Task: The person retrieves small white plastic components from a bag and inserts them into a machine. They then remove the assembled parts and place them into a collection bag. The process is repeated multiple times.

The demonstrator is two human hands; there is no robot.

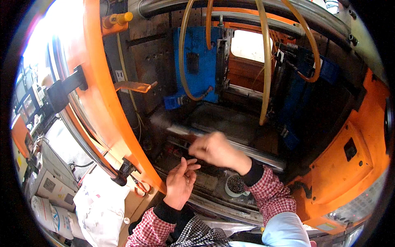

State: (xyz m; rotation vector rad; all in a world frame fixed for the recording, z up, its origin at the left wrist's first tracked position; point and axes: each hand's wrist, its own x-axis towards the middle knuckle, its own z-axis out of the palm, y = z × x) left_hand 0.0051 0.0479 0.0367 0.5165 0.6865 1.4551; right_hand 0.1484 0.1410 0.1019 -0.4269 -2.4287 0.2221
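Note:
My right hand [216,150] is in front of a shiny metal bar inside the machine, its fingers curled together and slightly smeared by motion. Whatever those fingers hold, if anything, is hidden. Just below and to its left is my left hand [181,184], palm turned inward, with thumb and fingers partly stretched and apart. Nothing shows in it. A small gap separates the two hands. Under my right wrist stands a white cup [228,190] filled with small dark pieces. Behind the hands, the horizontal metal bar [259,155] crosses the dark machine bay.
Blue mould halves [198,61] stand deeper in, with hoses [265,61] hanging before them. An orange door frame [109,103] rises at left, an orange panel [341,160] at right. Orange-handled scissors [142,189] and a white bag [98,206] lie at lower left.

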